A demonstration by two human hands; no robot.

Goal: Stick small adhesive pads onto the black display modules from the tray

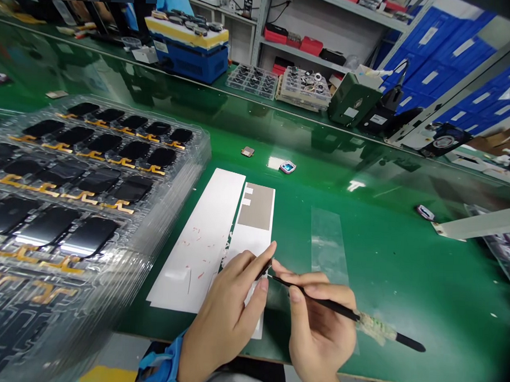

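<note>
Head view: the right hand [321, 327] grips a slim black stylus [330, 305], its shank wrapped in tape [375, 328], with the tip reaching the left hand [223, 307]. That hand's thumb and fingers pinch what looks like a small dark sliver [264, 269] above a white backing sheet [253, 241] carrying a grey rectangular patch [255, 206] on the green bench [402, 274]. A plastic tray [200, 150] of black display panels [129, 186] with gold flex cables [121, 163] lies just left of the sheet.
</note>
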